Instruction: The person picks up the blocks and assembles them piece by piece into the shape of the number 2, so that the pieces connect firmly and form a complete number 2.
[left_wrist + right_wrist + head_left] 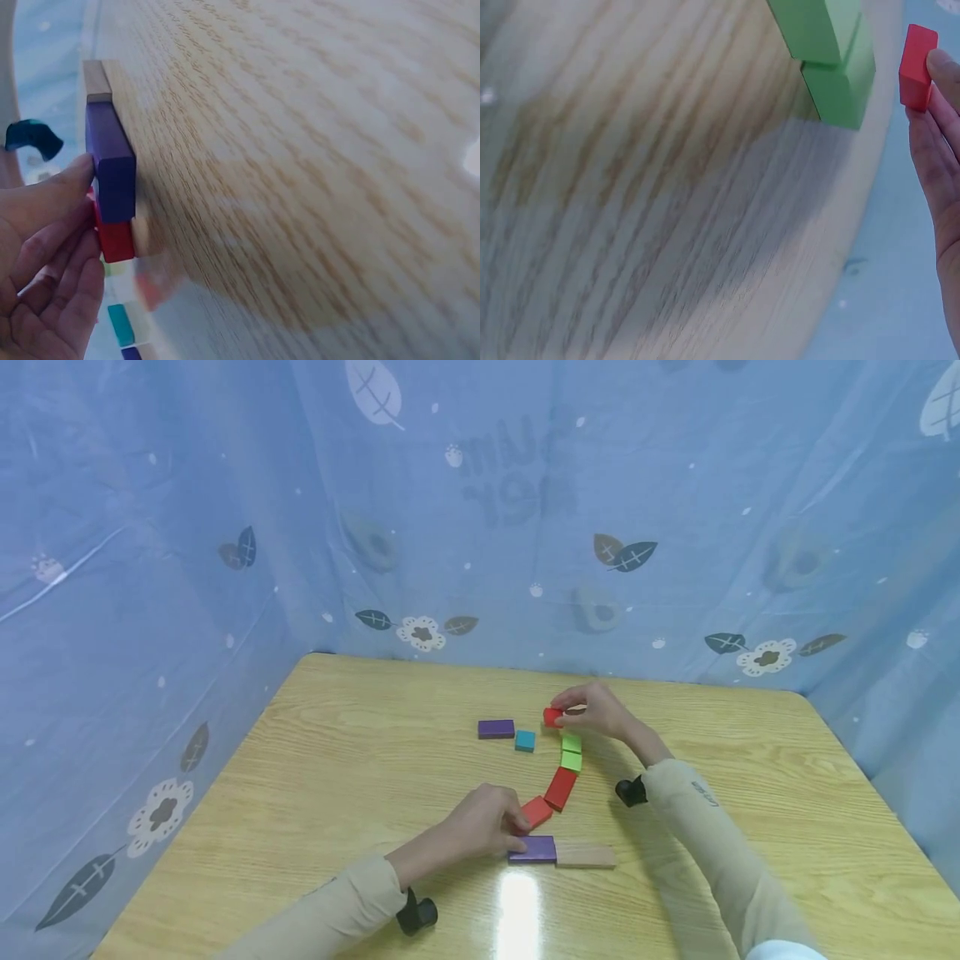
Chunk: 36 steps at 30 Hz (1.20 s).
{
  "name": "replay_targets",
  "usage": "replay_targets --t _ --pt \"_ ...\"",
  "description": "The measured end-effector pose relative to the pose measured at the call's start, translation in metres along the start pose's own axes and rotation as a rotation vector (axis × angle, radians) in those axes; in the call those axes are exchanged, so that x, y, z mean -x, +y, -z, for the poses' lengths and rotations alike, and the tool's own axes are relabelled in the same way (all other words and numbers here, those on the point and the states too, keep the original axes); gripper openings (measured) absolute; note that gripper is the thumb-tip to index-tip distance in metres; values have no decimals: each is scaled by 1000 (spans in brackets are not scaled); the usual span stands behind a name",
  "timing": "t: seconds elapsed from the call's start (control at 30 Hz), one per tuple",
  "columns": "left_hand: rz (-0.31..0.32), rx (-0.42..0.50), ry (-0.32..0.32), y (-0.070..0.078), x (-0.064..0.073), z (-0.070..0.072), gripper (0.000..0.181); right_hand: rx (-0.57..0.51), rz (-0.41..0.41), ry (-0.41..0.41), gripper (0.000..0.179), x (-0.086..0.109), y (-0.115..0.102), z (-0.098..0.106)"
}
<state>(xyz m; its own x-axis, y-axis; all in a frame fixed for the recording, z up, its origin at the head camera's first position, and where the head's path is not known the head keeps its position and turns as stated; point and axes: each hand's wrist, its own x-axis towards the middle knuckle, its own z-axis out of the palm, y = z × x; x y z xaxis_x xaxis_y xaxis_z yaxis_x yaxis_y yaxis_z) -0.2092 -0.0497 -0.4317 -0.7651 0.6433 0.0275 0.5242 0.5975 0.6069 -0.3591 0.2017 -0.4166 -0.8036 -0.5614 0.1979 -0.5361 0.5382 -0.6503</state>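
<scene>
In the head view my left hand (483, 822) bends over the left end of a red block (536, 812), its fingertips at that end. The thumb overlaps the corner of a purple block (532, 850) just in front. In the left wrist view, red shows between thumb and fingers behind the purple block (112, 161). Farther back, my right hand (600, 710) pinches a small red block (916, 67) between thumb and fingers. It is held just beyond two light green blocks (572, 752). A longer red block (560, 788) links the green ones to the left hand's block in a curve.
A plain wooden block (586, 857) adjoins the right end of the near purple block. Left of the curve lie a blue block (525, 741) and another purple block (496, 729). Patterned blue curtain (480, 527) surrounds the table's (337, 760) back and sides.
</scene>
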Motion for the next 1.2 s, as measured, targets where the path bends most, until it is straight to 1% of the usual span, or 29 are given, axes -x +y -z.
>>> replay_targets --t 0.07,0.23,0.6,0.77,0.87,0.97,1.1,1.2 --pt "-1 0 -1 0 0 0 21 18 7 -22 26 0 -2 -1" --pt "6 -10 -3 0 0 0 21 52 -7 -54 24 0 -4 -3" --pt "20 -7 -10 -1 0 -1 21 95 -39 -70 22 -3 -3 -8" --pt "13 -6 -6 -1 -1 -1 20 89 -108 -53 23 -1 0 -6" --pt "9 -8 -2 0 -1 0 20 91 -136 -43 24 0 2 -4" --pt "7 -10 0 0 -1 0 20 103 -133 -35 24 2 4 -2" --pt "8 -9 1 0 -1 0 21 116 -110 -29 23 4 6 1" --pt "9 -6 1 0 -1 1 21 93 -95 -32 22 6 9 2"
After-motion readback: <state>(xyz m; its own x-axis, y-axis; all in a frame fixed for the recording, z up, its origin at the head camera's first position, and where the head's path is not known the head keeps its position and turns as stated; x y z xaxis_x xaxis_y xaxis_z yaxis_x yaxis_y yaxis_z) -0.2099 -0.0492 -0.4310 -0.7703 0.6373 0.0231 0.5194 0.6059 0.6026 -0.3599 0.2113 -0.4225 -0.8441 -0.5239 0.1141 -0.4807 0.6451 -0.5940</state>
